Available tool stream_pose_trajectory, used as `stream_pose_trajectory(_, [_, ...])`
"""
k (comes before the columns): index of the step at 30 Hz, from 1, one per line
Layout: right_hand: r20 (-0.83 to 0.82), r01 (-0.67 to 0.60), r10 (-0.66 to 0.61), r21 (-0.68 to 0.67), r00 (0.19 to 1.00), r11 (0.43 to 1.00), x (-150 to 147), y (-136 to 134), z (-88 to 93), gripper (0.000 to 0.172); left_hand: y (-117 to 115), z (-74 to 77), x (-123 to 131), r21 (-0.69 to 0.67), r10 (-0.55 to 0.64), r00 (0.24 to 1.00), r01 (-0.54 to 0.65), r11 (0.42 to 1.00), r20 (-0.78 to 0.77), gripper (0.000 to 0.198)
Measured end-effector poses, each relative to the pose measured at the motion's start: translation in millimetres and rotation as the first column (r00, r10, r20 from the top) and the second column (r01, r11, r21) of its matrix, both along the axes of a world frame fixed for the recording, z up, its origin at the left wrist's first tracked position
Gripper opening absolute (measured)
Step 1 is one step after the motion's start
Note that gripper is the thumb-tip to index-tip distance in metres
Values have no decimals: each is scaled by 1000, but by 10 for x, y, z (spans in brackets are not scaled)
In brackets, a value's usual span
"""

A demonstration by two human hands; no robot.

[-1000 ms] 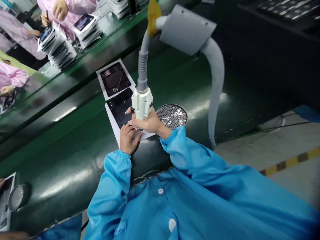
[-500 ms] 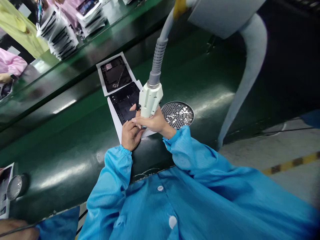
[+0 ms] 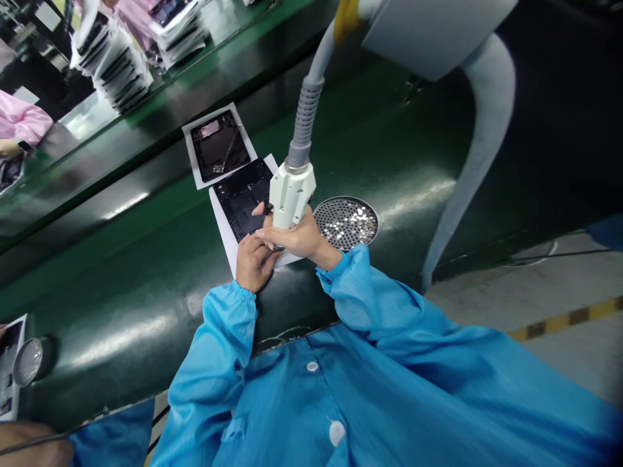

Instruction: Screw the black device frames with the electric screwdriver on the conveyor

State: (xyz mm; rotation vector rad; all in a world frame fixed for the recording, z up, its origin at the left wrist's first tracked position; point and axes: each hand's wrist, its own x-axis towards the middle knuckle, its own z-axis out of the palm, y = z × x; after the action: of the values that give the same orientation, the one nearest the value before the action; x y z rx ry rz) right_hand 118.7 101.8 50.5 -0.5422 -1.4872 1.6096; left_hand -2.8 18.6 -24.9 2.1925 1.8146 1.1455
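Observation:
My right hand point(image 3: 304, 237) is closed around a white hand-held tool point(image 3: 291, 194) with a grey ribbed hose running up from its top. The tool's lower end is mostly hidden by my fingers. Under it lies a black tablet housing point(image 3: 241, 201) on a white sheet point(image 3: 224, 233). My left hand point(image 3: 252, 263) is closed at the housing's near edge, fingers bent over it and thumb beside the right hand. Just right of my right hand sits a round perforated tray point(image 3: 346, 224) holding many small shiny pieces.
Beyond the housing, a second tablet housing point(image 3: 220, 146) lies on its own white sheet. Stacks of sheeted panels point(image 3: 121, 71) stand on the raised far ledge. A grey duct point(image 3: 479, 155) hangs at the right. A co-worker's hand point(image 3: 36, 444) and a small round dish point(image 3: 32, 360) are lower left.
The second housing and its sheet have shifted slightly left. A person in yellow at the far left has gone from view. Both my hands and the tool stay nearly still.

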Motion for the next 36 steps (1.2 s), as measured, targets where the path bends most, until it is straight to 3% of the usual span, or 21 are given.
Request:
stream_pose_trajectory(9, [-1,-35,35,-45,999,998,11,-2,-19,34,4,13,-7,39,-11,1000,12,999,-8,24])
stream_pose_trajectory(16, [-20,-15,14,-45,1000,999,20,6,3,27,-6,46,-26,54,-30,997,27,998,68,26])
stream_pose_trajectory(21, [-13,63,-63,-13,998,998,-87,63,-55,20,-36,61,-83,82,33,983,-49,995,181,20])
stream_pose_trajectory(28, [5,72,-72,-3,997,997,-238,73,-212,26,-28,61,-88,74,178,928,-213,974,327,11])
stream_pose_trajectory(36, [71,20,-26,77,997,997,-210,29,-319,27,-27,25,-75,66,183,870,-238,969,458,14])
